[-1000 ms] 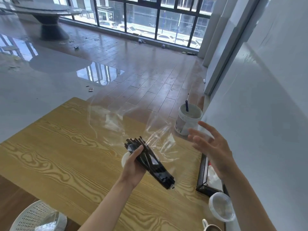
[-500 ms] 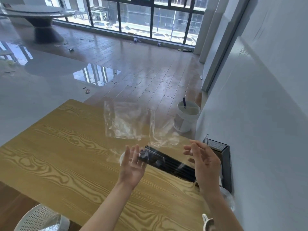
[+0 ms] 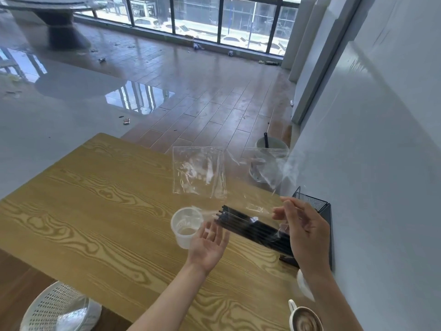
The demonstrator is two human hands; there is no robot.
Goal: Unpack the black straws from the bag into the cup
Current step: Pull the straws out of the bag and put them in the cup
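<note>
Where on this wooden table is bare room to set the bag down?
The wooden table is bare left of the clear plastic cup. It is crowded by the wall: black mesh holder, coffee mug.

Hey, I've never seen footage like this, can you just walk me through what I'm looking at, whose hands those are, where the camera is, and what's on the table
There is no machine here. A person wears one camera on their head, looking forward and down, so the two arms reaching in from the bottom are their own.

The left hand is open, palm up, under one end of a bundle of black straws. The right hand is at the other end; whether it grips them I cannot tell. The straws are partly wrapped in a clear plastic bag, which stands up above them.

Below is a wooden table. On it stands an empty clear plastic cup, just left of the straws, and a black mesh holder against the wall. A coffee mug sits at the near edge. A white basket is lower left, beside the table.
</note>
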